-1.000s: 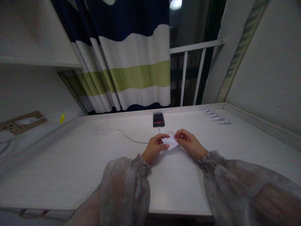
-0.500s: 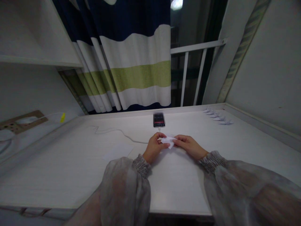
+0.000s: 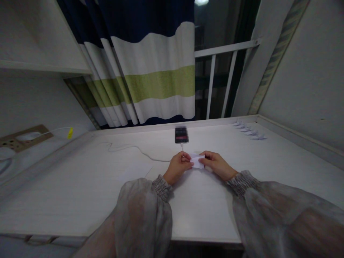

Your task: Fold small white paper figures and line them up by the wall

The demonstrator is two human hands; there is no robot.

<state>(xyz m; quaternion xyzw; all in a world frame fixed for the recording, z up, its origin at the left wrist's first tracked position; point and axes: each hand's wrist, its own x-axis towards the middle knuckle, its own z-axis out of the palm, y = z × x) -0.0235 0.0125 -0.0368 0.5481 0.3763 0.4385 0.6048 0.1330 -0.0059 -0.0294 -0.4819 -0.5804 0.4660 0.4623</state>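
Note:
A small piece of folded white paper [image 3: 197, 161] is held between both hands, just above the white desk. My left hand [image 3: 178, 165] pinches its left edge between thumb and fingers. On the opposite edge, my right hand [image 3: 217, 165] grips it the same way. The folds on the far side are hidden from me. Beyond the hands lies a phone [image 3: 181, 135] with a lit, blurred screen and a cable plugged into its near end. A flat sheet of white paper [image 3: 134, 173] rests on the desk left of my left hand.
Several folded paper figures [image 3: 248, 131] stand in a row at the desk's back right. A white cable [image 3: 146, 154] curves across the desk [image 3: 67, 193] from the left. Power sockets [image 3: 25, 138] are at the far left. A striped curtain [image 3: 161, 82] hangs behind the desk.
The folded paper has been turned or opened from a pointed shape to a more rectangular one. Both hands keep hold of it and have barely moved. The view has tilted slightly.

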